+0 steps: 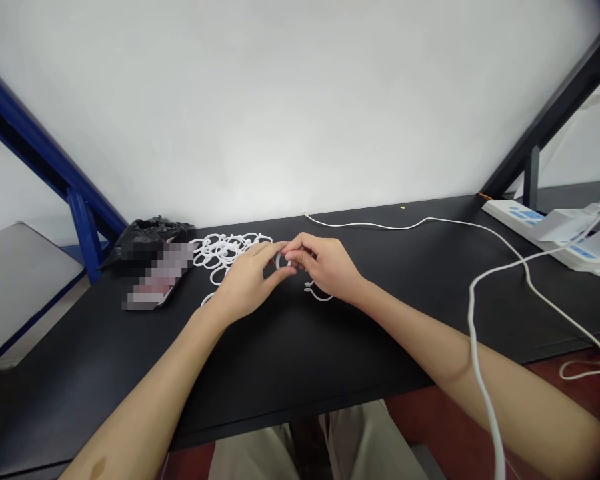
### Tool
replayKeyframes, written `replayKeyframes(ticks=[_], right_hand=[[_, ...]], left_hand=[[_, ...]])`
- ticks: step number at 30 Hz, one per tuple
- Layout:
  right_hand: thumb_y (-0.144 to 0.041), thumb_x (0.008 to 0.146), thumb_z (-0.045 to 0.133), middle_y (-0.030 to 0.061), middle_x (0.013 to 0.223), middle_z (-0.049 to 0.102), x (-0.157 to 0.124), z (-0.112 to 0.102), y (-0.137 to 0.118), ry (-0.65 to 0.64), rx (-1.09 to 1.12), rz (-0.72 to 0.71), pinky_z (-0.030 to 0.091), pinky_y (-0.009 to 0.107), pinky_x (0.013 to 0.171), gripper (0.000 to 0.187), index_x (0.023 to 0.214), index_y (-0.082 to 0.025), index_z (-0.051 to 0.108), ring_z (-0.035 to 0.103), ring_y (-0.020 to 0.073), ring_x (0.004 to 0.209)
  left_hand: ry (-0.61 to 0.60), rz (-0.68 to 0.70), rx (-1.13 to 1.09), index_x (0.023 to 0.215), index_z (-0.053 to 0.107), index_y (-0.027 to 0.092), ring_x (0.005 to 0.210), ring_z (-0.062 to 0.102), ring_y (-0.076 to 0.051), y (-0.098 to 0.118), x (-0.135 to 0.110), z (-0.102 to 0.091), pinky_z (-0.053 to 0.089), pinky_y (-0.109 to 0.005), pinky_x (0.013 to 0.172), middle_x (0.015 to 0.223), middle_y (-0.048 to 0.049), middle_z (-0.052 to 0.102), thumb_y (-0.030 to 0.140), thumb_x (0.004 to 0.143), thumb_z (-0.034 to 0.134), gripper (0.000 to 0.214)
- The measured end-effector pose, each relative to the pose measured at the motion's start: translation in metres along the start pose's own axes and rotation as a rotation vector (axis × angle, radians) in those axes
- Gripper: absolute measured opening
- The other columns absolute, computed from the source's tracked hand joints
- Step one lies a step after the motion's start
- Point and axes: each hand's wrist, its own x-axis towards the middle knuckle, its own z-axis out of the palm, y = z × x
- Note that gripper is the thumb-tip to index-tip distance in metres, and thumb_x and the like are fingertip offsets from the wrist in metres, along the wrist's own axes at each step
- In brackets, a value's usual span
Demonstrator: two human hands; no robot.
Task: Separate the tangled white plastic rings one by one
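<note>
Both of my hands meet over the middle of the black table (290, 347). My left hand (247, 280) and my right hand (325, 267) pinch the same small white ring (283, 262) between their fingertips. A heap of several white rings (225, 252) lies just behind my left hand. One more white ring with a hook (317, 293) lies on the table under my right hand, partly hidden by it.
A black bag (153, 233) sits at the left with a blurred object in front of it. A white cable (480, 280) runs across the table to a white power strip (555, 233) at the right. A blue frame (55, 167) stands left.
</note>
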Motion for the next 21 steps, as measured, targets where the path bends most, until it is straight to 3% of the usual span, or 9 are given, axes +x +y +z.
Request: replayKeyframes(ticks=[9,15,18,21], right_hand=[[-0.030,0.092,0.056,-0.0039,0.070,0.066,0.000,0.003,0.003,0.014,0.019,0.017,0.041,0.020,0.060,0.017,0.083,-0.020,0.066,0.054,0.0082,0.059],[-0.037,0.094,0.053,-0.0025,0.084,0.069,-0.001,0.004,0.002,-0.004,-0.128,0.091,0.043,0.024,0.068,0.025,0.112,-0.022,0.061,0.057,0.0101,0.066],[-0.045,0.094,0.050,0.0001,0.086,0.069,-0.001,0.002,0.003,-0.079,-0.238,0.148,0.044,0.028,0.071,0.034,0.117,-0.021,0.057,0.060,0.0140,0.074],[-0.059,0.087,0.055,0.0060,0.095,0.067,-0.001,-0.001,0.007,-0.259,-0.381,0.101,0.045,0.035,0.081,0.047,0.112,-0.020,0.062,0.059,0.0216,0.093]], left_hand=[[0.034,0.039,0.022,0.124,0.058,0.021,0.096,0.058,-0.021,-0.002,0.000,0.002,0.048,-0.036,0.084,0.110,-0.0066,0.064,0.042,0.093,0.053,0.038],[0.108,0.016,0.109,0.124,0.059,0.018,0.100,0.058,-0.023,-0.003,0.001,0.001,0.047,-0.037,0.088,0.104,-0.0074,0.065,0.042,0.095,0.049,0.040],[0.185,-0.061,0.244,0.127,0.059,0.015,0.104,0.056,-0.026,-0.008,0.002,0.000,0.045,-0.041,0.093,0.108,-0.0101,0.065,0.043,0.095,0.047,0.045],[0.262,-0.183,0.423,0.128,0.060,0.013,0.108,0.054,-0.031,-0.018,0.002,-0.003,0.044,-0.045,0.095,0.114,-0.0129,0.066,0.043,0.095,0.044,0.048]])
